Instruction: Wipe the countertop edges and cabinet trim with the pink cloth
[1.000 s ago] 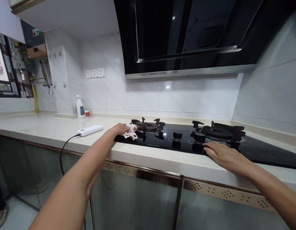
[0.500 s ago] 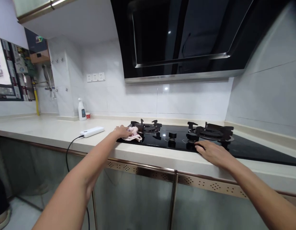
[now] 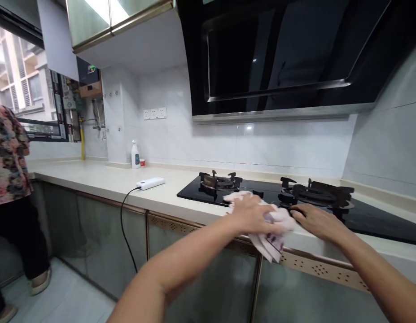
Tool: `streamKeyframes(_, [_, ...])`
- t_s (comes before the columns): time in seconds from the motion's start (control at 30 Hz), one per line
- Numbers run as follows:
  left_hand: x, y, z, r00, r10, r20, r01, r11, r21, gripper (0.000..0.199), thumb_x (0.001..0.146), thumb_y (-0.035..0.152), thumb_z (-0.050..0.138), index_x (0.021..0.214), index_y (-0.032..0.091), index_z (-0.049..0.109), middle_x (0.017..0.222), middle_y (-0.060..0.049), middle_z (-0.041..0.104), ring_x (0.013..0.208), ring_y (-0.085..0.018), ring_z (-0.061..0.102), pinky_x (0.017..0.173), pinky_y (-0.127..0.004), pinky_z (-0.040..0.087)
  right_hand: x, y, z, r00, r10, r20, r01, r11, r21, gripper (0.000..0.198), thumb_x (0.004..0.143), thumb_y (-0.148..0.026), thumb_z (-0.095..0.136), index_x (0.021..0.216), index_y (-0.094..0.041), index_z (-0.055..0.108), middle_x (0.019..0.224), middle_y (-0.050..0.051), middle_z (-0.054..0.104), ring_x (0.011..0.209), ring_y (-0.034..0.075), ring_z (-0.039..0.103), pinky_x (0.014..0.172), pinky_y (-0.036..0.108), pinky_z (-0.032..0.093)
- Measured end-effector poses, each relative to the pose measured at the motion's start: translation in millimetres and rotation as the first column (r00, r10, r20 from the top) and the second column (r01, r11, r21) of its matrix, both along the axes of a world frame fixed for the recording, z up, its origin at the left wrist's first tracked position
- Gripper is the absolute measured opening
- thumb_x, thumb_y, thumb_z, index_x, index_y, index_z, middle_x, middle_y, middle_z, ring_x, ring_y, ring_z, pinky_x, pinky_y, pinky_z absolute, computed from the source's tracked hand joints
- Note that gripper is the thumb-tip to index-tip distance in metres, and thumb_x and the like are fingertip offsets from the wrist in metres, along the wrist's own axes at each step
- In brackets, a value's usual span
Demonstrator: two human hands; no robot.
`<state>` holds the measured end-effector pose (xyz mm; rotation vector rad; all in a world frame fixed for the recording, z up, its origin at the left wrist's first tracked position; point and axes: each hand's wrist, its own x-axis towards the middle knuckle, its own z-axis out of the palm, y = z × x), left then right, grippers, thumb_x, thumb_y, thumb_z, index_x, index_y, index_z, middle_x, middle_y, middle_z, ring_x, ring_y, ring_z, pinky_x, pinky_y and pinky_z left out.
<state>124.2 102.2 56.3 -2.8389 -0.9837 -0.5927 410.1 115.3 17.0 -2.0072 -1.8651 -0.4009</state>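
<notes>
In the head view, lower centre, our left hand (image 3: pixel 250 214) clutches a bunched pale pink cloth (image 3: pixel 272 246), gripped from above, probably for pressure; one corner dangles loose. Right of centre, our right hand (image 3: pixel 317 220) rests flattish at the gas hob's (image 3: pixel 191 190) front edge, seemingly for support.

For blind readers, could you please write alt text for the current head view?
A person's left hand holds a pale pink cloth at the front of a black stove, the right hand beside it. To the left are a spray bottle on the counter and another person, partly in view.
</notes>
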Motion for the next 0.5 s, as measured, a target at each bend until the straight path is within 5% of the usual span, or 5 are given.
streamKeyframes(0.1, [26.1, -11.5, 1.0, 0.999, -0.018, -0.030, 0.018, 1.000, -0.012, 0.079, 0.077, 0.089, 0.037, 0.136, 0.040, 0.055, 0.136, -0.009, 0.054, 0.132, -0.036, 0.042, 0.106, -0.057, 0.038, 9.9, 4.2, -2.8, 0.998, 0.047, -0.040, -0.047, 0.999, -0.004, 0.054, 0.092, -0.051, 0.030, 0.116, -0.025, 0.071, 0.131, 0.009, 0.066, 0.119, 0.032, 0.062, 0.100, 0.051, 0.050])
streamKeyframes(0.2, [20.3, -12.6, 3.3, 0.999, -0.001, -0.042, 0.000, 1.000, -0.015, 0.081, 0.078, 0.090, 0.036, 0.135, 0.038, 0.057, 0.135, -0.009, 0.055, 0.131, -0.035, 0.044, 0.105, -0.055, 0.039, 14.1, 5.0, -3.2, 0.997, 0.053, -0.057, -0.053, 0.999, 0.006, 0.053, 0.090, -0.054, 0.033, 0.113, -0.026, 0.072, 0.129, 0.008, 0.067, 0.118, 0.033, 0.063, 0.100, 0.051, 0.050])
streamKeyframes(0.37, [-32.5, 1.5, 0.7, 0.991, 0.130, 0.021, -0.131, 0.991, 0.033, 0.080, 0.080, 0.088, 0.035, 0.124, 0.029, 0.066, 0.139, -0.012, 0.056, 0.132, -0.032, 0.046, 0.108, -0.050, 0.039, 8.3, -0.3, 0.6, 0.998, 0.025, -0.061, -0.025, 1.000, -0.002, 0.054, 0.089, -0.057, 0.035, 0.112, -0.027, 0.073, 0.128, 0.006, 0.068, 0.117, 0.034, 0.063, 0.099, 0.052, 0.051])
streamKeyframes(0.5, [-105.2, 21.7, -5.4, 0.951, 0.297, 0.090, -0.301, 0.953, 0.034, 0.077, 0.083, 0.087, 0.032, 0.113, 0.029, 0.072, 0.138, -0.010, 0.058, 0.128, -0.033, 0.049, 0.105, -0.049, 0.042, 4.6, -3.5, 2.4, 0.997, 0.031, -0.065, -0.031, 1.000, -0.003, 0.055, 0.090, -0.057, 0.034, 0.114, -0.026, 0.073, 0.130, 0.007, 0.067, 0.119, 0.033, 0.062, 0.099, 0.051, 0.051])
